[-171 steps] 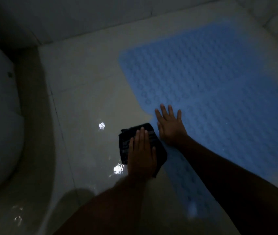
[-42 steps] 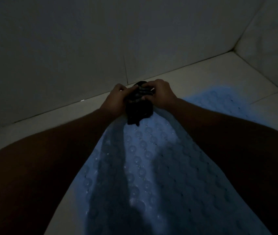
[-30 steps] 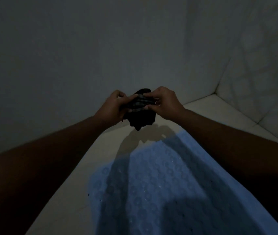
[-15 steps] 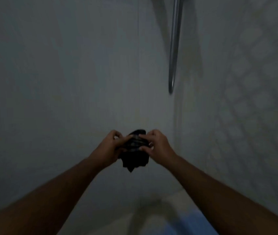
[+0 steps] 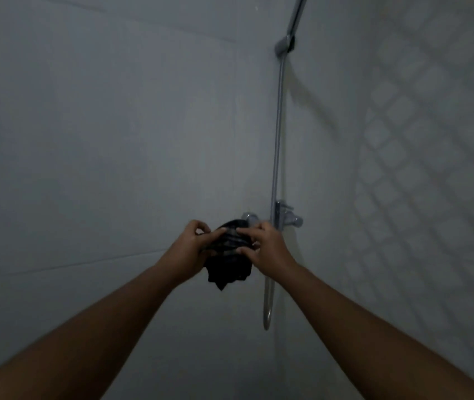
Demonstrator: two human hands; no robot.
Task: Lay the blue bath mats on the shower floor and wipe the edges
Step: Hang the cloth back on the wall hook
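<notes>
I see left hand point(image 5: 191, 251) and right hand point(image 5: 266, 251) both gripping bunched dark cloth point(image 5: 228, 271), fingers curled round it, just left of shower pipe point(image 5: 276, 157).

A chrome shower riser pipe point(image 5: 276, 140) runs up the plain grey tiled wall point(image 5: 100, 140), close to the corner where that wall meets the right-hand wall point(image 5: 420, 174). A chrome bracket point(image 5: 285, 47) clamps the pipe near the wall's top edge; above it the pipe tilts to the right. Lower down, the pipe meets a chrome mixer valve point(image 5: 287, 218), partly hidden. Below the valve a narrow chrome loop point(image 5: 267, 307) hangs against the wall. A horizontal grout line point(image 5: 56, 267) crosses the grey wall. The right-hand wall shows a pale diamond grid.
</notes>
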